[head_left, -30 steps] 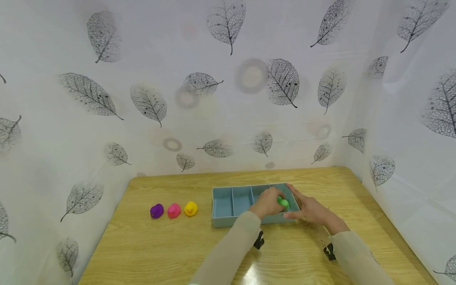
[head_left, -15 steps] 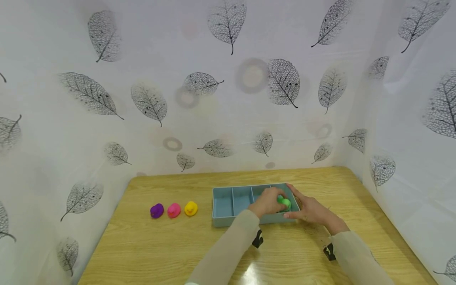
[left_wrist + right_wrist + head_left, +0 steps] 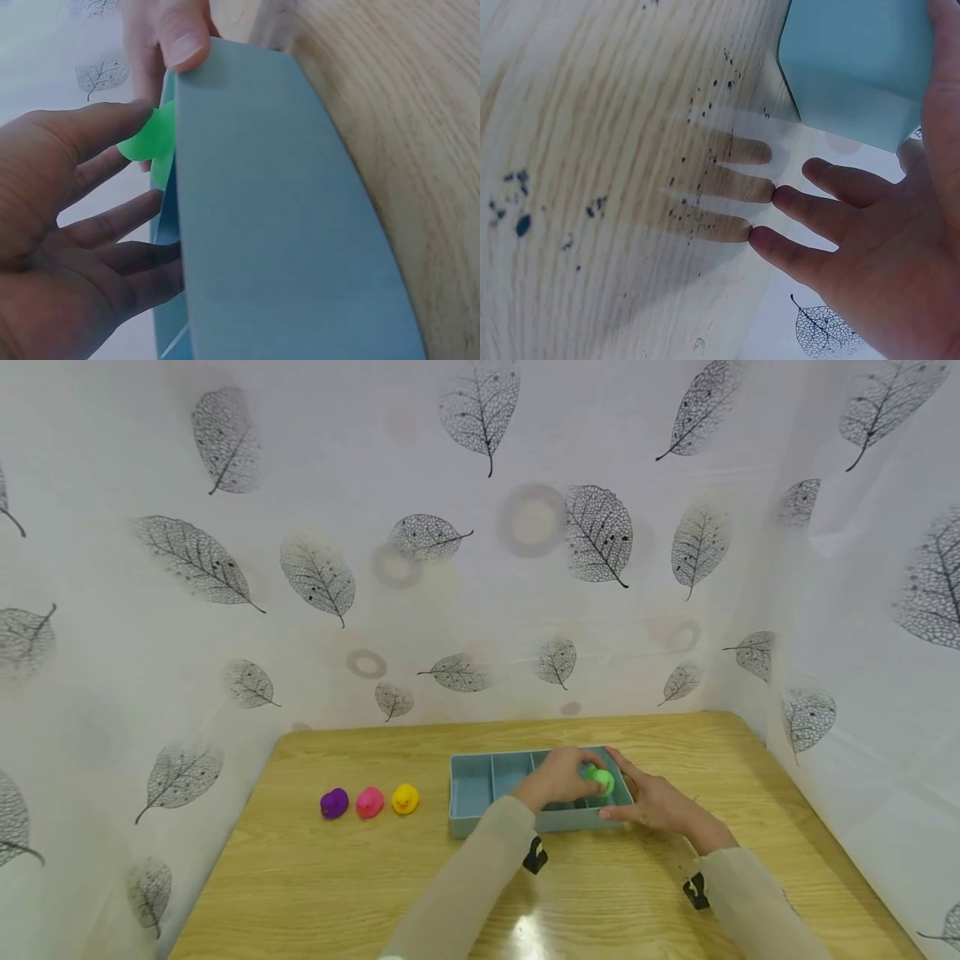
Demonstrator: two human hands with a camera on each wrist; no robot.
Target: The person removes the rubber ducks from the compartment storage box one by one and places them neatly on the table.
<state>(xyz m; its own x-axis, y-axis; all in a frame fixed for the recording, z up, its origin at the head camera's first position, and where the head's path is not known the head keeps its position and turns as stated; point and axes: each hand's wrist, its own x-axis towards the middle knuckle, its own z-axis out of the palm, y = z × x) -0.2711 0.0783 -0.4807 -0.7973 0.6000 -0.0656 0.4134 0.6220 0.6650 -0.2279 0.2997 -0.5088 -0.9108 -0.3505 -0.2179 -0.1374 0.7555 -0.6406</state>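
Note:
My left hand (image 3: 560,776) reaches over a pale blue divided box (image 3: 471,783). Between its thumb and index finger it pinches a small green rubber duck (image 3: 602,779), in the compartment at the box's right end. The left wrist view shows the thumb on the green duck (image 3: 147,136), which sticks up above the rim, while the other fingers spread beside the wall. At that same end my right hand (image 3: 660,802) holds the box, thumb on the near rim and index finger at the far corner. Its other fingers (image 3: 806,210) are spread outside the box, low by the wood.
Purple (image 3: 333,803), pink (image 3: 370,802) and yellow (image 3: 405,799) rubber ducks stand in a row on the wooden table (image 3: 360,885), left of the box. A leaf-patterned white curtain (image 3: 480,610) rises behind and at both sides.
My left hand has drawn slightly left and up, and more of the green duck shows between its fingers. The right hand stays at the box's end.

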